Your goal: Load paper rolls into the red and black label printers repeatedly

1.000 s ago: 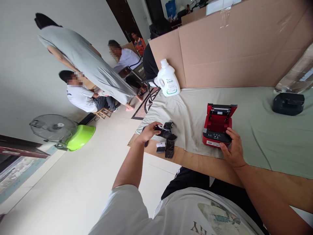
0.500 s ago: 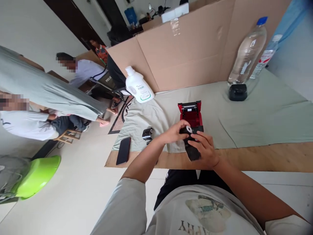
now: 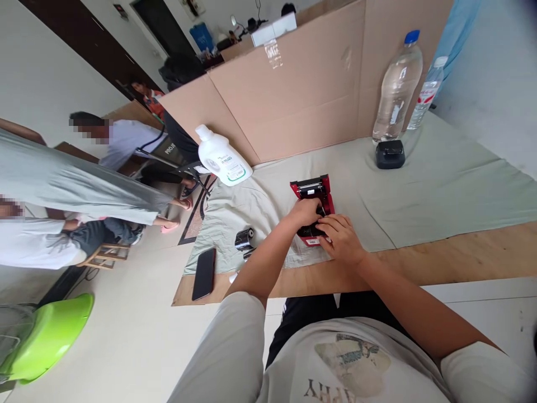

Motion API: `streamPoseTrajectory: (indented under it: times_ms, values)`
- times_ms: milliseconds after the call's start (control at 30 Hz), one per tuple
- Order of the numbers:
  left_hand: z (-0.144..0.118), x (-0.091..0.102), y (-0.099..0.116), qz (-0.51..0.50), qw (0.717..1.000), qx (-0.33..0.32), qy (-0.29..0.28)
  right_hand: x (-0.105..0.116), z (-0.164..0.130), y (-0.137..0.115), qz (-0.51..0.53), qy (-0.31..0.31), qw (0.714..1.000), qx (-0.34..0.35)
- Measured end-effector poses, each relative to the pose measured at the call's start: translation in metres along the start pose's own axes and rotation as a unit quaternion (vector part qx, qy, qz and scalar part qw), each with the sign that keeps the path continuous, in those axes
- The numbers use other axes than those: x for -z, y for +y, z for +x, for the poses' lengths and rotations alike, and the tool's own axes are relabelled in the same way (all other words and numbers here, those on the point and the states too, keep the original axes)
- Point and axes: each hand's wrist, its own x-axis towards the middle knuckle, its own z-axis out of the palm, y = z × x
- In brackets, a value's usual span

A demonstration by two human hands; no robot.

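A small red and black label printer (image 3: 311, 242) stands on the cloth with its lid tipped up at the back. My left hand (image 3: 305, 215) reaches into it from the left, fingers curled around a black roll that is mostly hidden in the compartment. From the right, my right hand (image 3: 342, 238) lies over the printer's front right edge, with its fingers bent on top and its thumb low by the front. A spare shiny black roll (image 3: 244, 239) rests left of my left forearm, and another is partly covered behind that arm.
A phone (image 3: 204, 274) lies at the table's left front edge. Behind stand a white detergent bottle (image 3: 224, 158), a cardboard panel (image 3: 302, 95), a large water bottle (image 3: 396, 92), a smaller bottle (image 3: 427, 95) and a black case (image 3: 390, 154). Several people are at the left.
The black roll, held above the printer's front before, has gone down into the compartment with my left hand. My right hand has shifted to the printer's front edge. The camera view has turned slightly.
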Motion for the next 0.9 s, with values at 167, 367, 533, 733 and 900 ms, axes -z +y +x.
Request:
streamPoseTrajectory:
  times_ms: [167,367,533,733,900]
  values:
    - [0.014,-0.008,-0.001,0.007,1.000,0.002,0.007,-0.010,-0.002,0.001,0.010,0.008,1.000,-0.010]
    - [-0.011,-0.002,0.001,-0.103,0.988,-0.038,0.104,-0.020,-0.015,0.007,-0.033,0.016,0.999,0.019]
    - [-0.028,0.019,-0.008,-0.198,0.917,-0.075,0.337,-0.023,-0.017,0.010,-0.060,0.048,0.996,0.045]
    - [-0.029,0.003,-0.023,-0.154,0.926,-0.063,0.339,-0.017,-0.018,0.002,-0.052,0.024,0.998,0.037]
    - [-0.065,-0.037,-0.014,-0.155,0.917,-0.074,0.360,-0.007,-0.009,0.004,-0.062,0.058,0.996,0.041]
